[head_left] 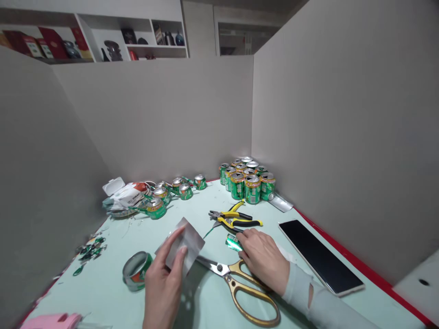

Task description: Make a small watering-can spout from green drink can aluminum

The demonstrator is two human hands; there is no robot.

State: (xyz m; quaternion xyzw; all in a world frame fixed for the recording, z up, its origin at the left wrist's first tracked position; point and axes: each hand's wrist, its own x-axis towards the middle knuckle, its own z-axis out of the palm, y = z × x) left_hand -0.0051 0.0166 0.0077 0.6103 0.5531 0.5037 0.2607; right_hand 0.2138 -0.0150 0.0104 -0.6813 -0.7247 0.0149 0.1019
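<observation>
Left to right. 1 pink tool (51,321) at the near left edge, partly out of frame. 1 pile of metal scraps (91,249) further up that side, pieces too tangled to count. 1 white packet (128,196) at the back left. Cut-down cans (157,209) beside it: at least 5, some overlapping. 1 can ring (135,272) nearer, just left of the left hand.

Left hand (164,278): 1 silver metal sheet (190,242), raised over the table (192,208), tilted. Thumb and index both show on its face, gripping it; remaining fingers hidden behind.

1 pair of scissors (224,269), gold handles, blades pointing at the sheet, tips hidden by it. Yellow-black pliers (226,214) beyond, overlapping tools, can't settle the count. 1 green can scrap (234,243) at the right fingertips.

Right hand (264,256): palm down, fingers bent and close together, beside a scissor handle. Can't tell whether the fingertips pinch anything.

Whole cans (253,189): about 11, upright, clustered in the back corner. 1 flat silver piece (281,202) just right of them. 1 black-screened tablet (320,256) far right, lying flat.
</observation>
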